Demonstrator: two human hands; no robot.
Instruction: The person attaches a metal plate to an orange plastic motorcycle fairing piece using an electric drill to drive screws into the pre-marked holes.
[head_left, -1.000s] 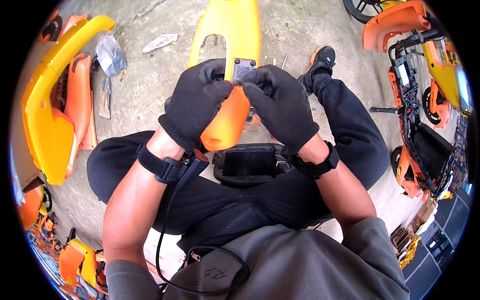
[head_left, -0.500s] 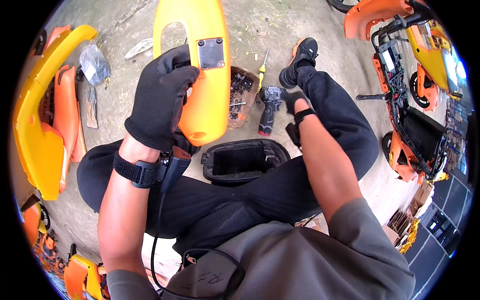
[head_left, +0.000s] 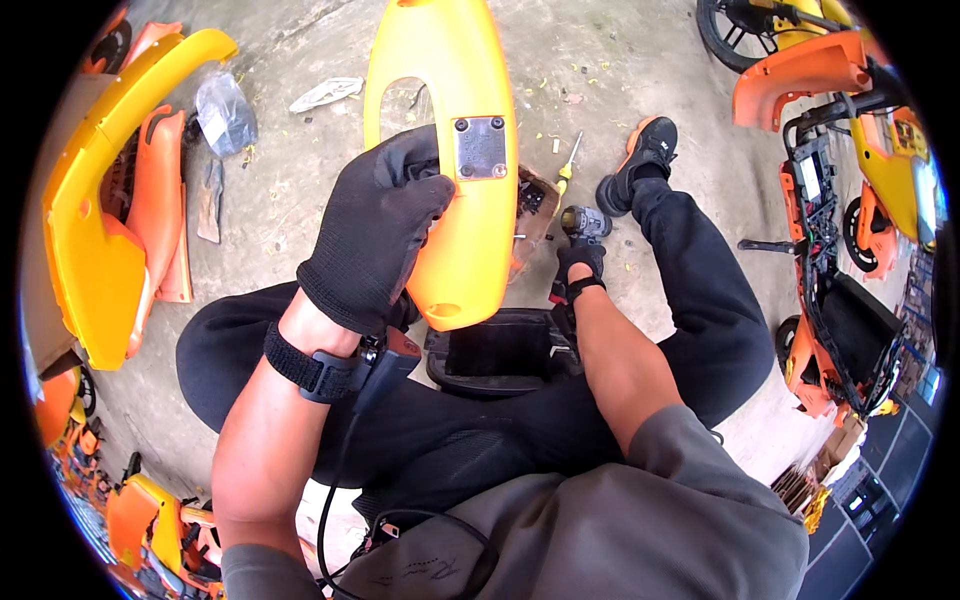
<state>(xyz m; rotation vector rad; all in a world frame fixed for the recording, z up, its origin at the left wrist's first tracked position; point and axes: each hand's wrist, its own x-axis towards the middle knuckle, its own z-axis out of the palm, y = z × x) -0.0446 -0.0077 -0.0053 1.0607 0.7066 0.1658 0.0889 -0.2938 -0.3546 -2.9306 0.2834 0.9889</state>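
Note:
My left hand point(head_left: 380, 230), in a black glove, grips the edge of a yellow plastic body panel point(head_left: 465, 250) with a large oval opening, holding it up in front of me. A small metal plate point(head_left: 481, 148) sits on the panel, with dark screw heads at its upper corners. My right hand point(head_left: 582, 260), also gloved, is closed around the handle of a grey and black cordless drill point(head_left: 588, 222). Its red-trimmed base shows beside the wrist. A cardboard tray point(head_left: 540, 195) of small dark parts lies partly hidden behind the panel.
A black plastic bin point(head_left: 470, 382) stands between my legs. A yellow-handled screwdriver point(head_left: 566, 172) lies beyond the drill, near my shoe point(head_left: 650, 150). Yellow point(head_left: 85, 270) and orange panels point(head_left: 155, 190) lean at left, near a plastic bag point(head_left: 226, 113). A partly stripped scooter frame point(head_left: 825, 260) stands at right.
My right hand has closed around the drill's handle, and the drill has turned and shifted slightly. The view has swung left, so the panel appears further right, still in my left hand.

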